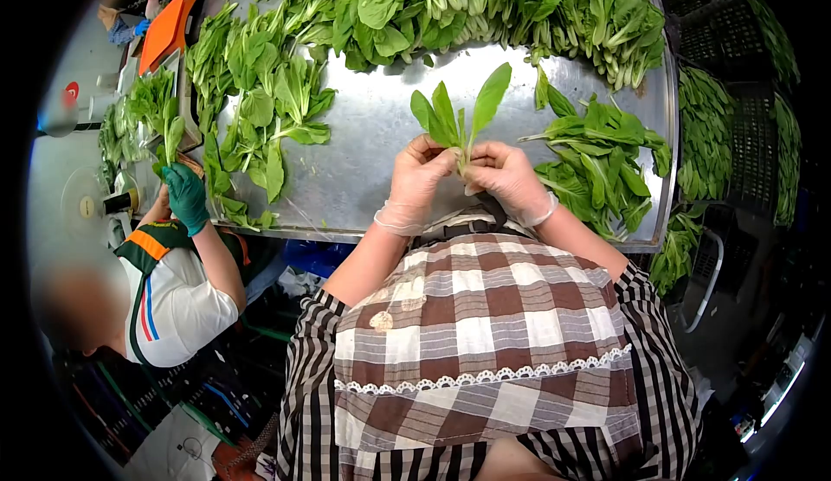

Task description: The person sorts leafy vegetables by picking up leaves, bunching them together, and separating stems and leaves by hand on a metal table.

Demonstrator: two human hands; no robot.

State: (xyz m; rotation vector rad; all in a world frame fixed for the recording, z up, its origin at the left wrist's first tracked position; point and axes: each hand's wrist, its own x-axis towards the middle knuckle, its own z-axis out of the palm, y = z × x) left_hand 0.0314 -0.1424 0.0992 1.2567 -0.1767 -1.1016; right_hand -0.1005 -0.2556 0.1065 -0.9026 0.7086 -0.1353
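Between my two hands, close to the table's near edge, a small leafy green plant (445, 118) stands upright with its leaves pointing away from me. My left hand (419, 178) pinches it near the base from the left. From the other side, my right hand (505, 178) has its fingers closed on the same plant. Both hands wear thin clear gloves. Just right of my right hand lies a loose pile of leafy greens (597, 165). A large heap of greens (485, 5) covers the far side of the metal table (372, 109).
More greens (260, 118) lie at the left of the table. A co-worker (177, 299) with a green glove (186, 195) holds greens there. An orange board (164, 31) stands at the far left. Crates with greens (705, 135) line the right, beside a metal rail (711, 282).
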